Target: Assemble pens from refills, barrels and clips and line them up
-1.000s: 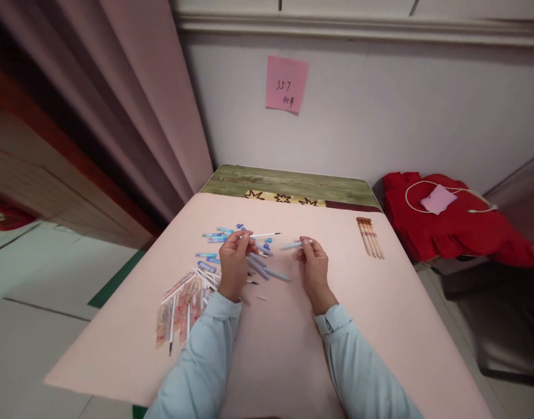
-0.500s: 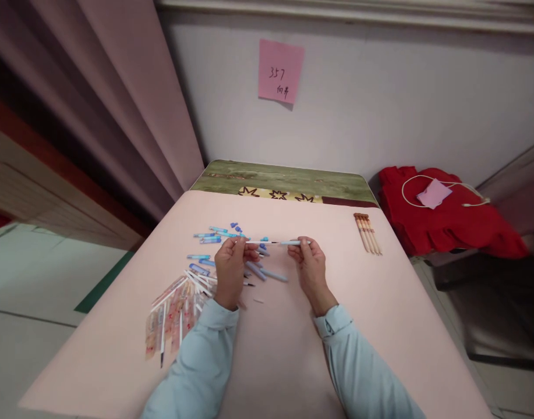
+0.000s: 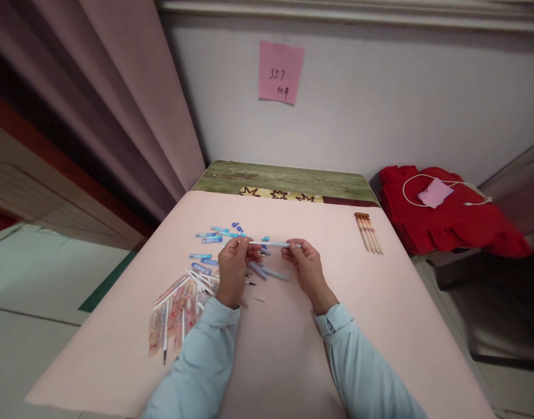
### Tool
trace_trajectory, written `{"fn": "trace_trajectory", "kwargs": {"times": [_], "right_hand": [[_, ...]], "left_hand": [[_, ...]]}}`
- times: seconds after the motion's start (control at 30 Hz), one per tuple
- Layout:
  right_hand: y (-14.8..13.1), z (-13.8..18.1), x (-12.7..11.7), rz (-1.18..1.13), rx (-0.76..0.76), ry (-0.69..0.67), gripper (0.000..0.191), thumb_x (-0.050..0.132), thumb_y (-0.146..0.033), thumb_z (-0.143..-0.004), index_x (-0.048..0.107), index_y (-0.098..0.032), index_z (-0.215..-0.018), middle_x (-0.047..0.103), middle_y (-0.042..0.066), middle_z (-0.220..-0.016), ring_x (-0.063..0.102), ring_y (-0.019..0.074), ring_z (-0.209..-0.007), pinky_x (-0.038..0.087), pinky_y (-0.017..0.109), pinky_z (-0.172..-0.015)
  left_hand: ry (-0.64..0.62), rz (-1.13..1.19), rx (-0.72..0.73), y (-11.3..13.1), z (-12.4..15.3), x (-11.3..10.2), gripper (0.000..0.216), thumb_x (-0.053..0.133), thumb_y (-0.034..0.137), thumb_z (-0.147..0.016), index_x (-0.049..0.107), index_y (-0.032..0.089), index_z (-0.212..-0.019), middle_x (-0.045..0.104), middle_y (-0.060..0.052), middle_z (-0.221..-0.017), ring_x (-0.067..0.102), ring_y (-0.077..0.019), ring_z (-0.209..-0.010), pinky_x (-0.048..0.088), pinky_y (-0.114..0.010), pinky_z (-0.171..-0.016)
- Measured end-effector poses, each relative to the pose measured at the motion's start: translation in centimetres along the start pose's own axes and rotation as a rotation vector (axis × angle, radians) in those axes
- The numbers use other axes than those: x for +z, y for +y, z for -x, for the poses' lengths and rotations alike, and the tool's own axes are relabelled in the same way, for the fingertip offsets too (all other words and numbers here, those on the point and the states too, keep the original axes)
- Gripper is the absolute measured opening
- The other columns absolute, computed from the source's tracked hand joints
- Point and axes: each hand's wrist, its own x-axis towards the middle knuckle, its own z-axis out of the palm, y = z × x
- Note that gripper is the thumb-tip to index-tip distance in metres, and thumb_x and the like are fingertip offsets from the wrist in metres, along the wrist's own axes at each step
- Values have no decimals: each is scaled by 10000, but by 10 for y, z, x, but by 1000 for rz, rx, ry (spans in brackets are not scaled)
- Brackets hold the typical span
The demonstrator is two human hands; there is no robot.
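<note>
My left hand (image 3: 234,269) pinches one end of a thin white pen refill (image 3: 258,243). Opposite it, my right hand (image 3: 309,269) has its thumb and fingers closed on a pale blue pen barrel (image 3: 279,245). Refill and barrel lie in one line above the table, and the refill's dark tip no longer shows, apparently inside the barrel. Below and between the hands are loose grey-blue barrels (image 3: 274,274). Left of my left wrist lies a pile of white refills (image 3: 198,280) beside clear pinkish printed tubes (image 3: 173,317).
Blue printed pen parts (image 3: 212,240) and small blue caps (image 3: 236,224) lie beyond my left hand. Several brown-topped pens (image 3: 368,233) form a row at right. A red cloth (image 3: 459,227) with a white cable sits beside the pink-covered table (image 3: 380,326).
My hands have come closer together, the right one moving left. The refill's dark tip has gone from sight at the barrel's end, and less of the refill shows.
</note>
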Motion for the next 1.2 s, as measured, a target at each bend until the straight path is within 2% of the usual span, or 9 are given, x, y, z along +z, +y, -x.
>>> {"fn": "trace_trajectory", "kwargs": {"times": [0.13,0.2,0.27,0.4,0.47,0.7,0.87,1.03,1.2], "right_hand": [[1,3,1,169,-42,-67,307,779,-397,-746,711,-184,-956,699,-8,-701,657,122,-614,552,252,-621],[3,3,2,249,-92,-69,288,787,-374,-730,725,-189,-942,651,-37,-612,613,113,-558,513,235,-563],[5,4,3,332,-160,-59,258,791,-351,-719,734,-196,-917,652,-36,-618,595,113,-562,498,235,-556],[10,4,2,462,-278,-54,220,778,-337,-739,739,-209,-914,736,21,-862,658,150,-723,542,276,-678],[12,3,0,507,-312,-50,216,760,-348,-765,738,-214,-933,739,32,-907,672,166,-773,550,291,-715],[11,3,-4,717,-467,-61,174,698,-349,-836,729,-233,-962,730,36,-929,672,178,-812,550,308,-746],[2,5,-2,817,-630,-19,126,687,-326,-852,722,-238,-934,706,42,-926,653,189,-901,526,328,-840],[0,7,-2,904,-630,34,129,663,-340,-872,722,-266,-961,688,42,-955,640,195,-927,507,332,-853],[3,7,-4,1127,-649,59,111,677,-339,-859,732,-280,-934,703,35,-946,620,212,-923,441,357,-864]], "left_hand": [[16,11,-6,1,1,0,316,683,442,-800,573,147,-831,696,-32,-705,605,-122,-519,551,-281,-529],[13,1,-6,1,1,0,312,688,443,-794,589,150,-826,688,-22,-694,594,-117,-510,536,-267,-518],[-4,-31,-4,1,2,-1,297,697,434,-786,626,148,-829,671,-6,-671,570,-103,-494,507,-241,-500],[-102,-145,-38,2,5,0,298,704,427,-779,717,142,-864,644,-2,-648,525,-87,-479,414,-196,-423],[-143,-171,-49,2,6,1,312,706,437,-778,739,143,-878,642,-8,-657,519,-88,-484,391,-192,-405],[-154,-211,-26,2,7,2,387,675,487,-802,751,155,-985,631,-3,-651,517,-94,-487,422,-207,-424],[-142,-365,91,-3,8,1,411,578,500,-875,742,155,-1025,623,8,-621,483,-87,-453,412,-207,-441],[-144,-515,202,-7,11,1,408,537,489,-902,728,172,-1074,556,32,-541,516,-123,-493,436,-225,-511],[-100,-509,203,-9,14,4,421,618,490,-849,708,181,-1121,590,21,-541,592,-169,-544,444,-247,-551]]}}
